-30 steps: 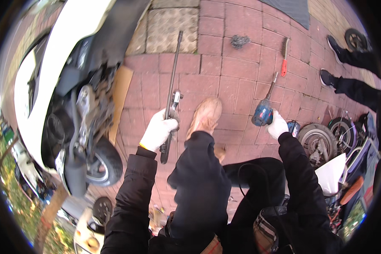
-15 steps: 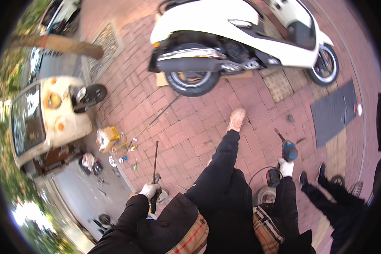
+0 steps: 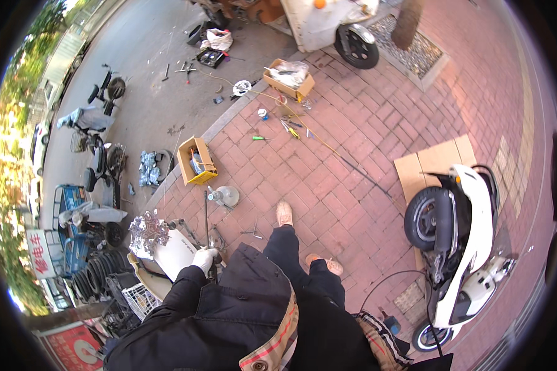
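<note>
My left hand, in a white glove, is closed around a long thin dark rod with a thicker black lower part. The rod stands roughly upright near a white machine part or scooter panel. My right hand is out of sight behind my jacket and plaid scarf. Part of a blue power tool shows beyond the scarf at the lower right. Whether the right hand holds it is hidden. A black cable loops close by.
A white scooter stands to the right beside flattened cardboard. Ahead lie a translucent bottle, an open box, small hand tools and another box. Parked scooters and stacked tyres are at the left.
My view has swung left, moving the white scooter to the right side. The left hand still grips the rod. My right hand, earlier on the blue power tool, has gone out of sight.
</note>
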Demonstrator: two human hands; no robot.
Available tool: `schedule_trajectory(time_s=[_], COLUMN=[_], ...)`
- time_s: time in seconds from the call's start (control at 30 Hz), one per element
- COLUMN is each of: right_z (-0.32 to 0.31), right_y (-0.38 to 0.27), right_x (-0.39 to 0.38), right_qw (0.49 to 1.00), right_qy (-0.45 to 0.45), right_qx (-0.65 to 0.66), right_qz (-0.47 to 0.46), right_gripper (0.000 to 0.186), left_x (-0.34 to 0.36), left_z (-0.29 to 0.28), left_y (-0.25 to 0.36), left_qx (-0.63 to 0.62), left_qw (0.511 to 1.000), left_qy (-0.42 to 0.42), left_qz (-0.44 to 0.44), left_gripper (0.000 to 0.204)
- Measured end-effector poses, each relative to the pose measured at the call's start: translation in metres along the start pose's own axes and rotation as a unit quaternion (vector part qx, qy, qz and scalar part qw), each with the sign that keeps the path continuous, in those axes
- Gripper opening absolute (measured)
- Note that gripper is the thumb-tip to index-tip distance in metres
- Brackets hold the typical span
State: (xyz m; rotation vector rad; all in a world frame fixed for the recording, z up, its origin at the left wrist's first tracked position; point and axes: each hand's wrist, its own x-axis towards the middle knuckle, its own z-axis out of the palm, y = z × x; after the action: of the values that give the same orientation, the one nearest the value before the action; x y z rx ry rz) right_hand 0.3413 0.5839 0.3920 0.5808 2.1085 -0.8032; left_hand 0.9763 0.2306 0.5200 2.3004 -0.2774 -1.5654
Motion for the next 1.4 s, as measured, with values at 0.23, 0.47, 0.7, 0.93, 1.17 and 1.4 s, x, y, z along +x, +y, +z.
schedule_trajectory(time_s=[0.23,0.47,0.7,0.93,1.17,1.4], right_z=[0.217,0.440,0.785,1.107,1.306,1.531], right_y=[-0.197,-0.357,-0.511,-0.588,-0.565,-0.502], right_x=[-0.077,-0.115,-0.192,-0.546,-0.858,-1.040], right_qw=[0.976,0.921,0.806,0.567,0.384,0.342], right_qy=[-0.072,-0.131,-0.241,-0.478,-0.566,-0.797], right_qx=[-0.143,-0.247,-0.337,-0.257,-0.310,-0.360], right_qz=[-0.145,-0.273,-0.423,-0.620,-0.660,-0.343], right_gripper=[0.007,0.007,0.010,0.032,0.032,0.042], left_x=[0.140,0.159,0.143,0.262,0.403,0.510], left_z=[-0.100,-0.201,-0.287,-0.320,-0.388,-0.488], left_y=[0.106,0.354,0.477,0.564,0.776,1.029], left_qx=[-0.193,-0.162,-0.448,-0.723,-0.728,-0.749], left_qw=[0.971,0.938,0.802,0.631,0.648,0.550], left_qy=[-0.033,0.116,0.082,-0.051,-0.090,-0.187], left_qz=[0.137,0.285,0.387,0.277,0.206,0.319], left_gripper=[0.015,0.006,0.022,0.021,0.018,0.024])
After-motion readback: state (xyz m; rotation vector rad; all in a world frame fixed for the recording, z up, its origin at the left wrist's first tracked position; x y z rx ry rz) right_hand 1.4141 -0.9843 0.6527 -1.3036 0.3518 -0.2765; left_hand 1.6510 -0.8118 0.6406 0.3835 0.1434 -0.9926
